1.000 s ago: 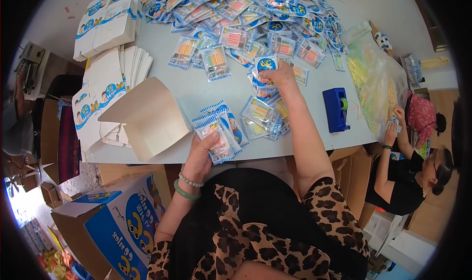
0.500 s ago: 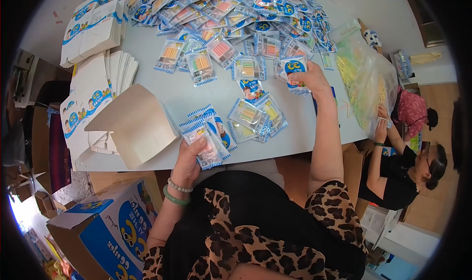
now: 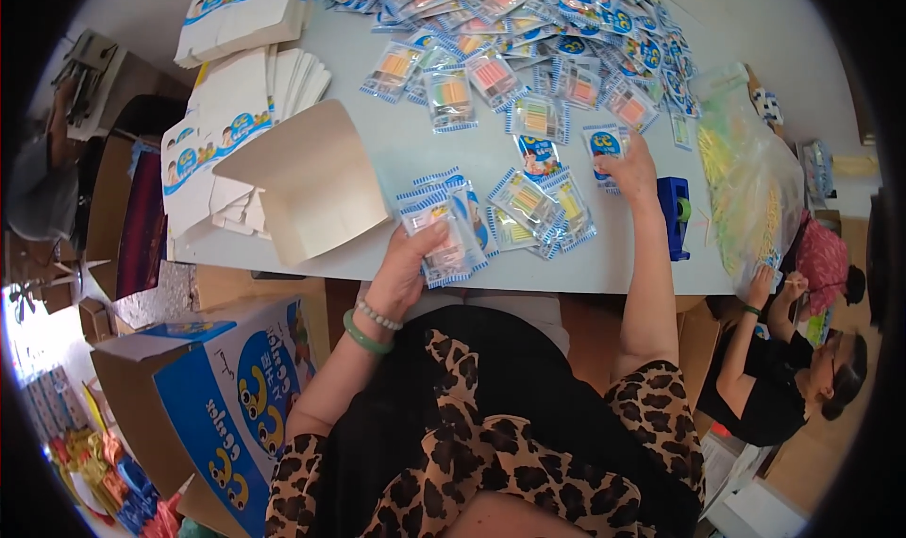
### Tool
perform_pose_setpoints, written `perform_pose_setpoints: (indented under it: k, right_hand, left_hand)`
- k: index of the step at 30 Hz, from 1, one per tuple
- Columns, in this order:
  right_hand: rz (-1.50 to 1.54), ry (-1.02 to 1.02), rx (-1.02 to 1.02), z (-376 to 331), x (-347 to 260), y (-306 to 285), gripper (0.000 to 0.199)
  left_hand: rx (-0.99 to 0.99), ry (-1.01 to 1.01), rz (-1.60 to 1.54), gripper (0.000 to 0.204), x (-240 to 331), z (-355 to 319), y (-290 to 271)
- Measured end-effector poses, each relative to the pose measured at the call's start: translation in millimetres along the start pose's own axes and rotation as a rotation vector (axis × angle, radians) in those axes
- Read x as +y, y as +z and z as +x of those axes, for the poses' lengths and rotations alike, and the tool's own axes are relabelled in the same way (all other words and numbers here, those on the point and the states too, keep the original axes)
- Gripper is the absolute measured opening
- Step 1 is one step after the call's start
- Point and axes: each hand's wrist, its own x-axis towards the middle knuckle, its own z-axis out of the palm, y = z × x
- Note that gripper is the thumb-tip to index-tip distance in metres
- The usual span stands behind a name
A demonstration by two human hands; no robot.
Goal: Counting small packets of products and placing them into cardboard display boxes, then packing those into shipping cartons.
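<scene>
Head view: left hand (image 3: 408,272) grips packets (image 3: 444,225); right hand (image 3: 630,168) touches another packet (image 3: 604,144).

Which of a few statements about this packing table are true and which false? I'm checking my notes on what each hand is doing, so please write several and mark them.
1. The left hand holds a stack of small clear packets at the near table edge. True.
2. The right hand grips the blue tape dispenser. False: it rests on a single packet; the dispenser stands just beside it, untouched.
3. A green bangle sits on the left wrist. True.
4. The table holds only one packet. False: a large loose pile covers its far side.
5. Flat folded cartons lie to the person's left. True.
</scene>
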Motion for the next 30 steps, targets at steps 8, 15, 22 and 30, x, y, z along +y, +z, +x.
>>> perform_pose_setpoints:
  k: [8, 15, 22, 30]
  right_hand:
    - [1.000, 0.170, -0.406, -124, -164, -2, 0.061]
    - [1.067, 0.092, -0.629, -142, -160, 67, 0.062]
    - [1.058, -0.031, -0.552, -155, -208, 37, 0.071]
    - [1.147, -0.316, -0.561, -100, -263, 65, 0.050]
  left_hand:
    - [0.239, 0.132, 0.111, 0.036, -19, -1, 10]
    - [0.133, 0.170, 0.074, 0.038, -15, -13, 11]
    - [0.109, 0.288, 0.360, 0.076, 40, -45, 46]
    - [0.289, 0.454, 0.162, 0.048, 122, -79, 13]
